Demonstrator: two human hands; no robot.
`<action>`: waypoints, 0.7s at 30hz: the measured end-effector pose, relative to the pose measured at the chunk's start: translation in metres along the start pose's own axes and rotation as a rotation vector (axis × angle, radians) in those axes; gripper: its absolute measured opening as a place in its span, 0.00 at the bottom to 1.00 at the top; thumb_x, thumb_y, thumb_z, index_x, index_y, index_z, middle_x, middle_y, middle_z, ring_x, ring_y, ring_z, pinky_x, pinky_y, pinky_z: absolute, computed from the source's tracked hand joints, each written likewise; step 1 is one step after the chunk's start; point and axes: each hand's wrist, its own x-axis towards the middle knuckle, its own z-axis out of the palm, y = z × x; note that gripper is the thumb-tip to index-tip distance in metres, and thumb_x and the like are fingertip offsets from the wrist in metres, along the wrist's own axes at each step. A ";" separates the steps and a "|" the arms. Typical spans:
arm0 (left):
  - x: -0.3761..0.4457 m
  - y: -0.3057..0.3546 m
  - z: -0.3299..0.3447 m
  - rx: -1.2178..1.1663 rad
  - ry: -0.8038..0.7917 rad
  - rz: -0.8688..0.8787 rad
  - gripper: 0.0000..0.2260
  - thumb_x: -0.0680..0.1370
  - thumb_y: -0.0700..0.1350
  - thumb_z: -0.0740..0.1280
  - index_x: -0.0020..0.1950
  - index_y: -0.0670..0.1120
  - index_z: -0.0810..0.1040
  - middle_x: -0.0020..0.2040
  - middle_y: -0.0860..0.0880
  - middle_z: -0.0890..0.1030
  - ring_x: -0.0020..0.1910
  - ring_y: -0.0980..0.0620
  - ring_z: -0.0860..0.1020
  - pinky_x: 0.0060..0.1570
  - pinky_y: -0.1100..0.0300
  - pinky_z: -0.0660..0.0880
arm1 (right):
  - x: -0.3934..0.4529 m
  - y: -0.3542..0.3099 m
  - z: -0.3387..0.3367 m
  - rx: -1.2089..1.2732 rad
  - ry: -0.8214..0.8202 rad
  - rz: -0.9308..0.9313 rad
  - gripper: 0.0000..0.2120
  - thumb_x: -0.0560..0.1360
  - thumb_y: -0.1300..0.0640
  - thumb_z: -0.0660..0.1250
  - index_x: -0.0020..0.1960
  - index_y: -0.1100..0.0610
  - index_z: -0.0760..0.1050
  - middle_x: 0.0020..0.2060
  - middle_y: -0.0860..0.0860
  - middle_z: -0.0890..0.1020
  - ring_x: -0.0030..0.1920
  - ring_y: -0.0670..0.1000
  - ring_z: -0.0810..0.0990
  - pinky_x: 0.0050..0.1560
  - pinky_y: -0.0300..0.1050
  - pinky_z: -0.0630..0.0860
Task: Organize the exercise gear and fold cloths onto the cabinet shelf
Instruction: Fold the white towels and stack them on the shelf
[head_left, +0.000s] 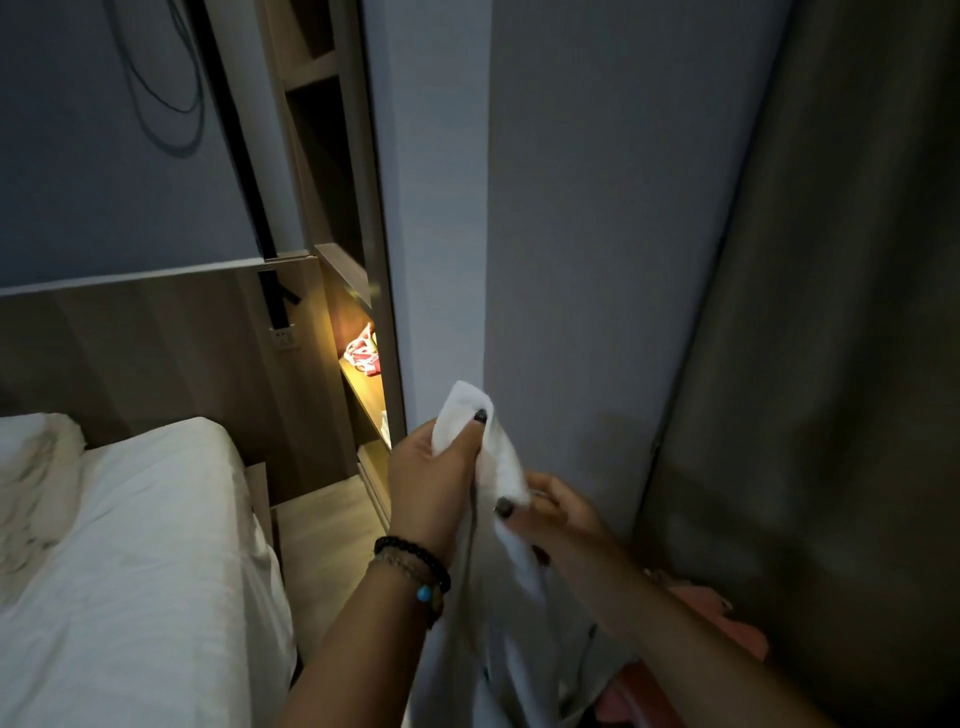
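Observation:
A white cloth (501, 467) hangs in front of the grey wall, and both my hands hold it. My left hand (434, 478) grips its upper end, thumb pressed over the fabric. A little lower and to the right, my right hand (558, 512) pinches the cloth's edge. The rest of the cloth drops down between my forearms. Behind and to the left, the lit cabinet shelf (363, 387) holds a red and white item (363, 356).
A bed with white sheets (135, 545) fills the lower left, against a wooden headboard (156, 338). A grey wall column (571, 234) stands straight ahead and a dark curtain (831, 364) hangs on the right. Pink fabric (727, 623) lies at the lower right.

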 end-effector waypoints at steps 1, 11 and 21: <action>0.002 0.004 0.000 -0.010 -0.008 -0.002 0.02 0.76 0.46 0.68 0.44 0.51 0.78 0.44 0.48 0.80 0.47 0.46 0.79 0.48 0.49 0.80 | -0.001 0.000 0.004 -0.031 -0.021 -0.052 0.40 0.49 0.34 0.80 0.58 0.44 0.73 0.48 0.46 0.85 0.47 0.48 0.84 0.43 0.43 0.79; 0.035 0.022 -0.027 -0.113 0.096 -0.004 0.05 0.75 0.49 0.70 0.49 0.50 0.80 0.45 0.49 0.80 0.44 0.50 0.78 0.39 0.57 0.76 | 0.009 -0.006 0.023 -0.078 0.073 -0.139 0.09 0.72 0.47 0.70 0.50 0.46 0.75 0.37 0.50 0.84 0.35 0.46 0.82 0.33 0.38 0.75; 0.050 0.018 -0.027 -0.081 0.096 -0.052 0.12 0.73 0.54 0.72 0.53 0.51 0.79 0.47 0.49 0.80 0.47 0.50 0.78 0.38 0.58 0.76 | 0.019 0.001 0.019 -0.535 0.078 -0.335 0.14 0.61 0.49 0.69 0.46 0.45 0.74 0.41 0.41 0.80 0.41 0.41 0.79 0.36 0.32 0.74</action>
